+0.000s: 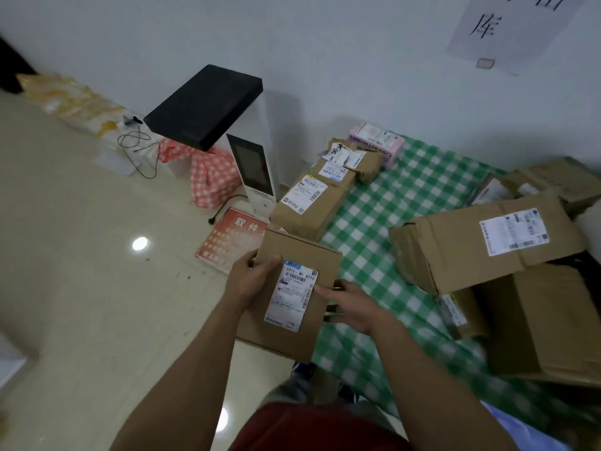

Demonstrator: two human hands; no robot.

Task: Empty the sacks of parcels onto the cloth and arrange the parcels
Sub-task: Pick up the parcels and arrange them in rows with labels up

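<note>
**packrat_88:** While your left hand [250,281] grips that parcel [302,252] at its left edge, thumb over the top, and your right hand [351,307] curls round the right edge, where should it go?

**sortbot_dan:** Right now it sits half off the green checked cloth [390,203], over the floor [97,288]. I'd slide it right until it's fully on the cloth, then butt it against the nearest box [305,209] in the row along the cloth's left edge. Keep the label [291,296] facing up. Can't tell if it's touching down yet, so lower it gently.
</note>
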